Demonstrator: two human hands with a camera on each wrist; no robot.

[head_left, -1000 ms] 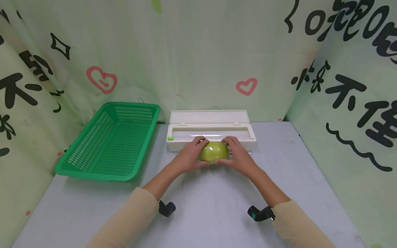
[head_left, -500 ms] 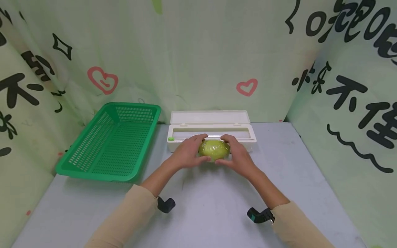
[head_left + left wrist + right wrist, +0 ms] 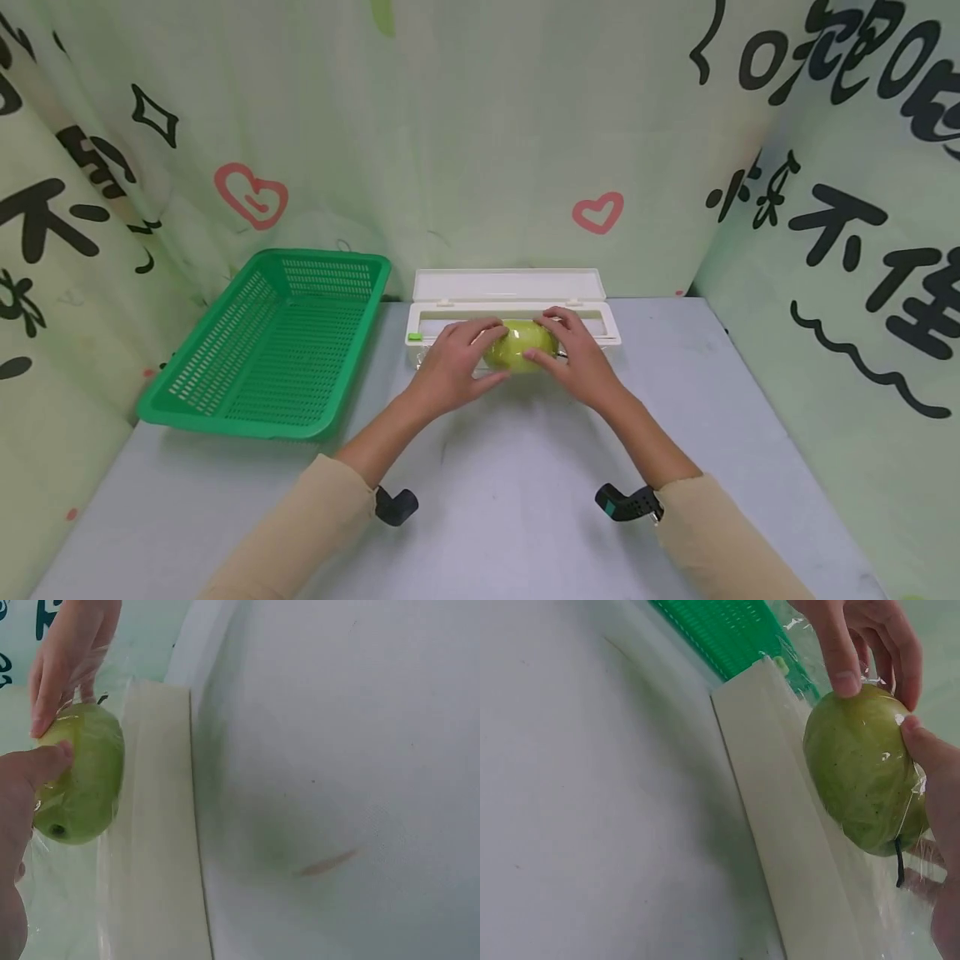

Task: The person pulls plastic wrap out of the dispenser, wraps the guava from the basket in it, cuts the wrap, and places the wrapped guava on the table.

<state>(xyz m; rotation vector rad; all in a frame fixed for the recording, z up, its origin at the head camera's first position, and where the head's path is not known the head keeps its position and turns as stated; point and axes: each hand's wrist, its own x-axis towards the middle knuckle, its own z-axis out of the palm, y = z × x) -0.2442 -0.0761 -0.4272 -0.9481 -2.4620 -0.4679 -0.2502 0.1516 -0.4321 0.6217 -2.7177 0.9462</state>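
- Green skin shows on the pear (image 3: 521, 348) in the head view, where the left hand (image 3: 459, 360) and right hand (image 3: 579, 362) clamp it between them over the front of the white cling film dispenser (image 3: 604, 338). Hands and fruit hide the middle of the dispenser's opening; its lid (image 3: 510, 285) stands raised behind. To the dispenser's left sits a green plastic basket (image 3: 277, 358). In front of it come beige sleeves (image 3: 285, 533), cut off at the lower edge.
- Left wrist view: only here does the pear's dimpled base (image 3: 58, 830) show. The left thumb presses on the fruit, its other fingers mostly hidden; right fingertips touch the far end. Clear film (image 3: 56, 900) spreads below the pear beside the dispenser, which runs out of frame.
- Right wrist view: the dark stem (image 3: 899, 862), hard to make out from the head, is plain, as are creases of film around the pear. Both thumbs press the skin; the right hand's other fingers are partly hidden behind fruit and film. Past the dispenser's end with the green tab (image 3: 781, 664), the basket is cut off.
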